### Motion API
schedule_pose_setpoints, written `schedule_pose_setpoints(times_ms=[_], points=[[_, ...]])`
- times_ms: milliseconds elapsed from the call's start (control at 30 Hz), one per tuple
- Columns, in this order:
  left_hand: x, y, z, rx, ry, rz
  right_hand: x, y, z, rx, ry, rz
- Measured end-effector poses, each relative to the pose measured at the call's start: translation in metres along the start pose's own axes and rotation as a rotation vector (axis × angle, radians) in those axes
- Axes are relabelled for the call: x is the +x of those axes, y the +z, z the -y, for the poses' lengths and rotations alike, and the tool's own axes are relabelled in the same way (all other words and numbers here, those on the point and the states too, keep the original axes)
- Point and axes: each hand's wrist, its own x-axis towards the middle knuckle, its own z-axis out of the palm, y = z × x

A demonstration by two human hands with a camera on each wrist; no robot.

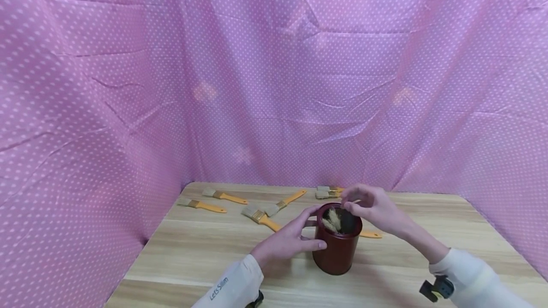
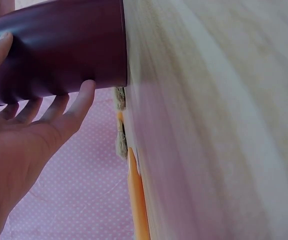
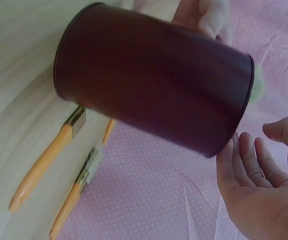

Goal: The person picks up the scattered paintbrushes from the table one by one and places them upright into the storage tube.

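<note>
A dark red can (image 1: 338, 253) stands on the wooden table, its mouth facing up. Pale bristly tufts (image 1: 331, 221) show inside it; what they belong to is hidden by the wall. My left hand (image 1: 288, 239) holds the can from its left side, thumb in front and fingers round the back, as the left wrist view also shows on the can (image 2: 59, 50). At the far right of the rim is my right hand (image 1: 376, 208), fingers loosely bent, nothing seen in it. In the right wrist view its fingertips (image 3: 225, 150) are at the rim, the thumb apart.
Several paintbrushes with orange handles lie on the table (image 1: 192, 260). One brush (image 1: 262, 217) is just left of the can, others (image 1: 224, 197) further back left. Two brush heads (image 1: 327, 192) lie behind the can, and a handle (image 1: 371, 235) juts out right. A pink dotted cloth (image 1: 274, 84) hangs behind.
</note>
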Motion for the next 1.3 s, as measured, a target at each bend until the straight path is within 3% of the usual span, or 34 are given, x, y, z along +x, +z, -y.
schedule_pose_setpoints(times_ms=[167,333,567,733,900,1300], points=[[-0.001,-0.003,0.0,-0.015,0.018,-0.005,0.006,-0.01,-0.009,-0.032,-0.018,-0.038],[-0.003,-0.007,0.001,0.014,-0.001,-0.006,0.009,-0.021,-0.034,-0.029,-0.012,-0.064],[-0.008,-0.007,0.001,0.013,-0.034,0.003,0.001,-0.026,-0.072,-0.058,0.091,-0.102],[-0.01,-0.009,0.001,-0.023,-0.048,-0.013,0.006,-0.023,-0.093,0.007,0.198,-0.095],[-0.006,-0.01,0.003,-0.021,0.011,0.004,0.02,-0.022,-0.113,0.043,0.274,-0.083],[-0.003,-0.01,0.0,-0.014,0.016,0.026,0.045,-0.024,-0.154,-0.292,0.173,-0.037]])
